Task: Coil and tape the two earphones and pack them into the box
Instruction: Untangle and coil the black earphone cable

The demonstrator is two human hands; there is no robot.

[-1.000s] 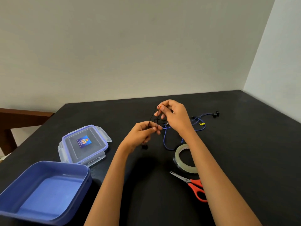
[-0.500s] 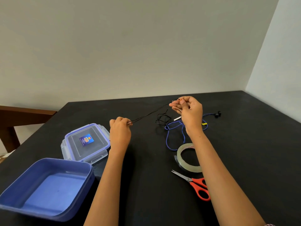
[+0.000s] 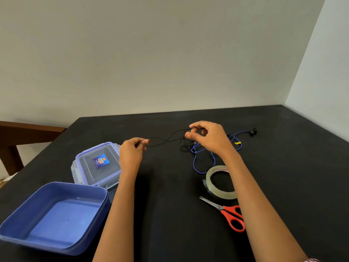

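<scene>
A thin black earphone cable (image 3: 166, 139) hangs slack between my two hands above the black table (image 3: 170, 214). My left hand (image 3: 131, 153) pinches one end of it. My right hand (image 3: 209, 138) pinches the cable further along, and the rest trails in loose loops under that hand. The blue earphone (image 3: 205, 159) lies uncoiled on the table just behind and below my right hand, its black earbuds (image 3: 252, 132) at the far right. The open blue box (image 3: 54, 216) sits at the near left.
The box's clear lid (image 3: 98, 164) with blue clips lies flat behind the box. A roll of clear tape (image 3: 220, 182) and red-handled scissors (image 3: 226, 212) lie under my right forearm. A wooden chair back (image 3: 22, 133) stands past the table's left edge.
My hands first pulled apart, stretching the black cable taut. The cable now sags in a wavy line and my right hand has lowered slightly.
</scene>
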